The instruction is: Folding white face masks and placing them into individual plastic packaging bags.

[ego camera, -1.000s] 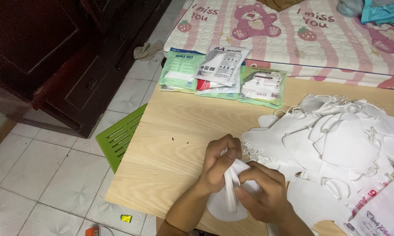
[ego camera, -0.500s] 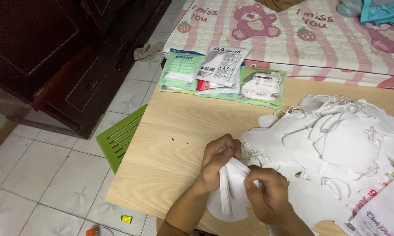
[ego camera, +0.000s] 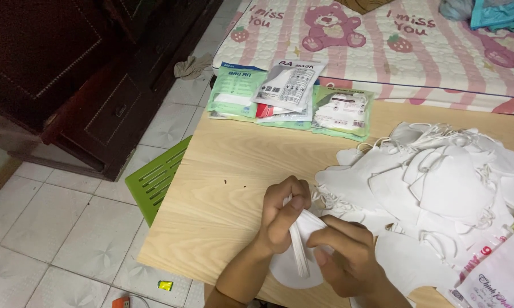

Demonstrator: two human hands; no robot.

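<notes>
A folded white face mask (ego camera: 302, 251), held edge-up at the near edge of the wooden bench (ego camera: 223, 199). The left hand (ego camera: 285, 217) grips its upper fold, fingers (ego camera: 294, 197) curled together and clamped on the mask. The right hand (ego camera: 348, 256) supports the mask from the right side, its fingers closed against the lower panel and thumb pressing the fold. Part of the mask's rounded lower edge rests on the bench surface below both hands.

To the right, touching the right hand's far side, lies a loose pile of white masks (ego camera: 439, 182) with tangled ear loops, spread over the right half of the bench. At the near right corner, a printed plastic bag (ego camera: 496, 282). Along the far edge of the bench, three sealed mask packets (ego camera: 288, 94), overlapping one another. Beyond them, a mattress (ego camera: 382, 45) with pink bear print. Left of the bench, a green slatted plastic piece (ego camera: 154, 179) on the tiled floor (ego camera: 69, 228), and a dark wooden cabinet (ego camera: 69, 68).
</notes>
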